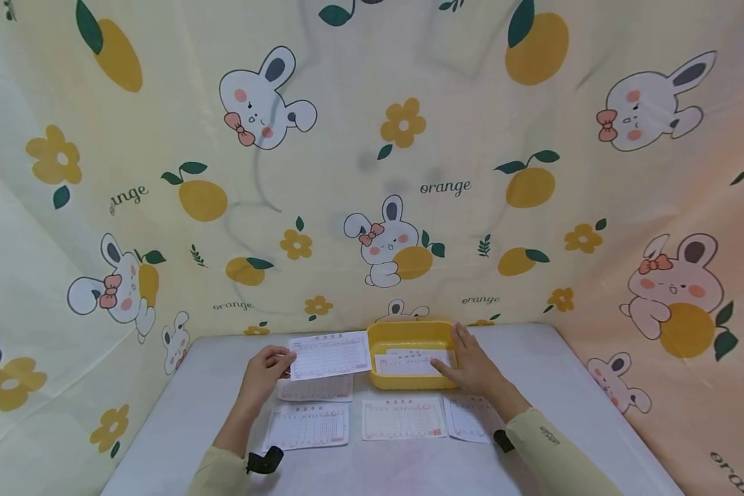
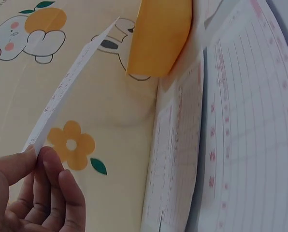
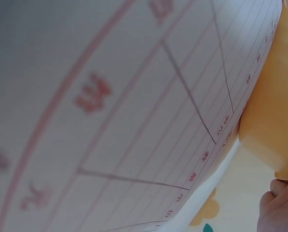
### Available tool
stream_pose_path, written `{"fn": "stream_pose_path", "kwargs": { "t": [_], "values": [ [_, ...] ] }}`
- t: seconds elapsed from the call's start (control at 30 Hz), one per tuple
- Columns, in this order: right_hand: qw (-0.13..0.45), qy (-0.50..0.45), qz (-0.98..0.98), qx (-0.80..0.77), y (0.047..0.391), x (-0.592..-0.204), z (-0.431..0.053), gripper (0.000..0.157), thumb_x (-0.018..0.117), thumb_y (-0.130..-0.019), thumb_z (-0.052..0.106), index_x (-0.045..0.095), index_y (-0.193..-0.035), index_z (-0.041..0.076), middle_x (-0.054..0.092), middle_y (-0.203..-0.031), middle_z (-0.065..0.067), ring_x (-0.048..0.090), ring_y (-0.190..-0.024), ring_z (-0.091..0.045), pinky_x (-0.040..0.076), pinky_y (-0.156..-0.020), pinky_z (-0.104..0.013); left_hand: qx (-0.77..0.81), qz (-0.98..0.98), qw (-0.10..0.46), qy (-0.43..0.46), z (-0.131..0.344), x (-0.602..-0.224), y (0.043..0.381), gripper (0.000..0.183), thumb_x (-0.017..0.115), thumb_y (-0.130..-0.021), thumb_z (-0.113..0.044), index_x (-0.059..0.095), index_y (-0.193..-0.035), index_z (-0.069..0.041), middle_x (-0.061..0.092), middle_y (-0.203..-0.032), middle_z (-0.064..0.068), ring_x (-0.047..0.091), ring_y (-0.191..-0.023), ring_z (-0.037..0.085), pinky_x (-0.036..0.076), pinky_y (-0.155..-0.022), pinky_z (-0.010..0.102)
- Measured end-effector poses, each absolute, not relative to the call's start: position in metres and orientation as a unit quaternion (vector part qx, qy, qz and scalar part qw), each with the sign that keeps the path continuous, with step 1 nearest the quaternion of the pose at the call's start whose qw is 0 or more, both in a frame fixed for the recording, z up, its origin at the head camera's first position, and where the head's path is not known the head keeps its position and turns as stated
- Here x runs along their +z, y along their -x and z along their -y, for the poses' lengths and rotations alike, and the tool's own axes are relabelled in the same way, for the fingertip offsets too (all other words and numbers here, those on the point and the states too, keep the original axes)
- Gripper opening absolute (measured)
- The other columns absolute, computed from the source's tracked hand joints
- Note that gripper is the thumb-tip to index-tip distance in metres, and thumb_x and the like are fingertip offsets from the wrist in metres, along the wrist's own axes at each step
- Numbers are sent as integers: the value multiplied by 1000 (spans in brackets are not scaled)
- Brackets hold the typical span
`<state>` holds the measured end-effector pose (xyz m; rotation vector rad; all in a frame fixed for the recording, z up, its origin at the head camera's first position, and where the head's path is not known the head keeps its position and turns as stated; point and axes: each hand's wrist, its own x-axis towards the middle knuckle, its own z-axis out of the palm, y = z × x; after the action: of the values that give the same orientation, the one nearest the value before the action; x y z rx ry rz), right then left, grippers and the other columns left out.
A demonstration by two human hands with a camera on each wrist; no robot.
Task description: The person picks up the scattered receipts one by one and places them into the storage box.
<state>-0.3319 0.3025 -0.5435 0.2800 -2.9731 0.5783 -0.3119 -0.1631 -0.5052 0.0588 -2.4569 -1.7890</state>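
My left hand [image 1: 265, 372] pinches a white printed form slip [image 1: 330, 355] by its left edge, thumb against fingers. The slip is raised above the table, its right end beside the yellow plastic basket [image 1: 409, 383]. In the left wrist view the same slip [image 2: 69, 89] appears nearly edge-on. My right hand [image 1: 476, 368] holds the basket's right end, with the thumb over the rim and the fingers along the outer side. White slips [image 1: 399, 364] lie inside the basket, partly covered by the thumb. The right wrist view shows only part of the hand [image 3: 281, 208] at the basket.
On the white table [image 1: 403, 472], ruled slips lie in front of the basket: one at left [image 1: 308, 426], one in the middle [image 1: 403, 419], another [image 1: 471, 420] under the right forearm. A further slip [image 1: 316, 389] lies behind the left one. A patterned curtain [image 1: 359, 158] hangs behind.
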Motion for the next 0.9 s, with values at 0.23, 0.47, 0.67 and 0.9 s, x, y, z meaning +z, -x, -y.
{"fn": "stream_pose_path", "kwargs": {
  "t": [0.23,0.47,0.67,0.9],
  "values": [
    [53,-94,977,183,332,-541,-301,112,60,-100,68,10,-168,-6,7,-178,-24,11,-164,-43,13,-130,-59,-598,800,49,1,146,-504,318,23,72,-106,-19,67,-118,0,74,-91,7,69,-81,18,61,-79,34],
    [50,-88,978,180,331,-542,-302,112,61,-101,66,9,-169,-5,6,-178,-23,8,-164,-43,11,-130,-58,-594,803,37,14,126,-502,325,23,71,-106,-20,68,-118,-1,74,-91,7,68,-81,19,61,-86,43],
    [53,-85,978,185,333,-545,-302,112,61,-100,68,9,-169,-4,6,-178,-23,9,-164,-44,13,-129,-60,-602,798,28,17,112,-502,330,24,71,-106,-21,68,-119,-1,75,-94,8,68,-82,18,61,-88,47],
    [55,-82,977,189,330,-544,-301,112,63,-99,66,11,-169,-4,7,-178,-23,12,-163,-45,15,-128,-61,-589,807,35,29,97,-502,335,24,70,-106,-22,68,-120,-2,75,-97,9,68,-80,19,61,-86,49]
  ]
}}
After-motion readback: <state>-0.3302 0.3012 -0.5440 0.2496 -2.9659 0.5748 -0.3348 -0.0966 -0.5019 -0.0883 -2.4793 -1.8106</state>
